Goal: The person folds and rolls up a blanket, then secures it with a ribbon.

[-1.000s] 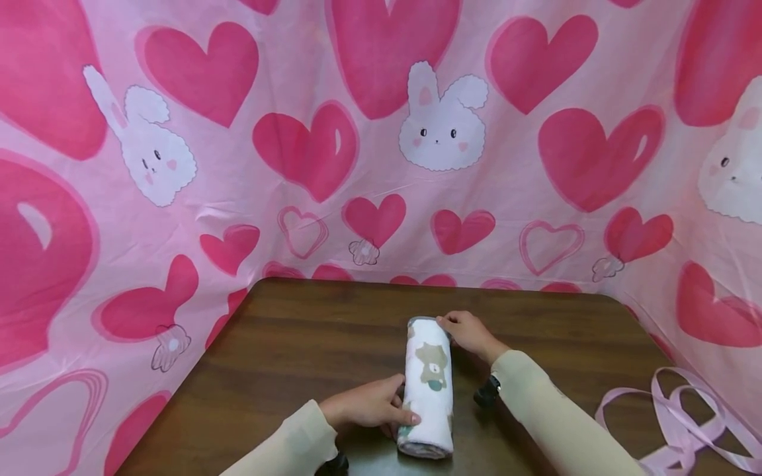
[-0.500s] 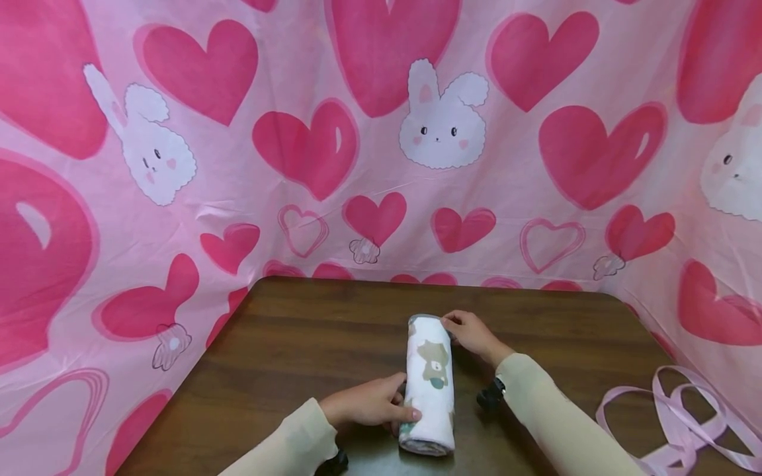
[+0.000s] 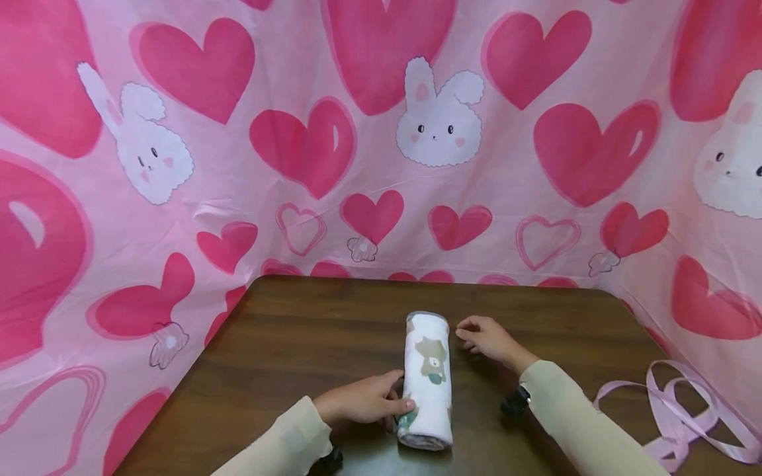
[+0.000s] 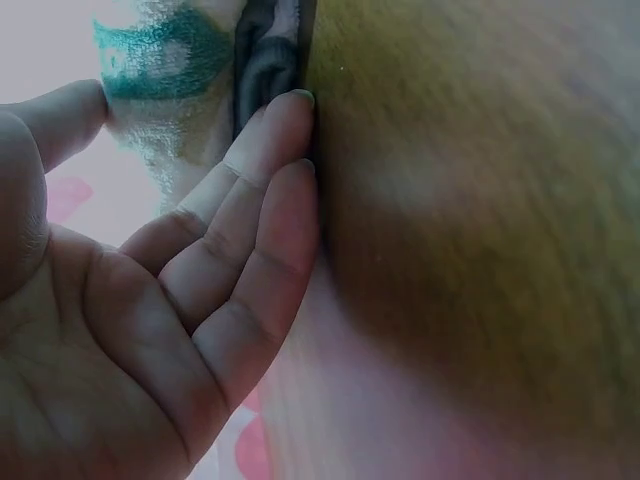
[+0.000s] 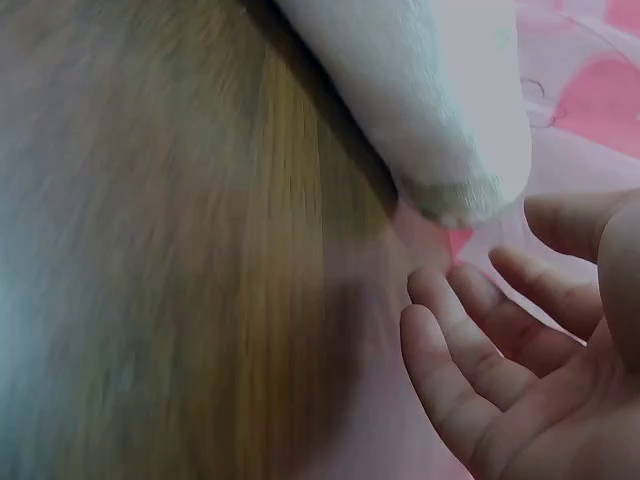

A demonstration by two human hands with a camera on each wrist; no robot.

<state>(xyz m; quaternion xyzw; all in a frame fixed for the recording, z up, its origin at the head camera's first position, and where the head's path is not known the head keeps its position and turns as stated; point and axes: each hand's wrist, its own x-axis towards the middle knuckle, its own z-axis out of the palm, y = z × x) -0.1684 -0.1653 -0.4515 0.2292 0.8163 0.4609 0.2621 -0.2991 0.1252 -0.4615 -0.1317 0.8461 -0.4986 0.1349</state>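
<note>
A rolled white towel [image 3: 430, 390] printed with a brown bear lies lengthwise near the middle of the table, its spiral end towards me. At its near left side my left hand [image 3: 363, 399] holds it lightly, thumb on top and fingers low along the side. The left wrist view shows those fingers [image 4: 265, 220] against the towel's dark edging [image 4: 265, 60], with the thumb tip on the white cloth. My right hand [image 3: 491, 340] is apart from the towel, just right of its far end. In the right wrist view its fingers [image 5: 470, 340] are loosely bent around nothing.
A pink ribbon [image 3: 675, 423] lies in loose loops at the table's right side. The dark wooden table [image 3: 309, 330] meets a pink cloth backdrop [image 3: 393, 172] with hearts and rabbits along its back and sides.
My right hand has let go of the towel's far end and moved off to the right. The left hand stays at the near left side, and the towel has hardly moved.
</note>
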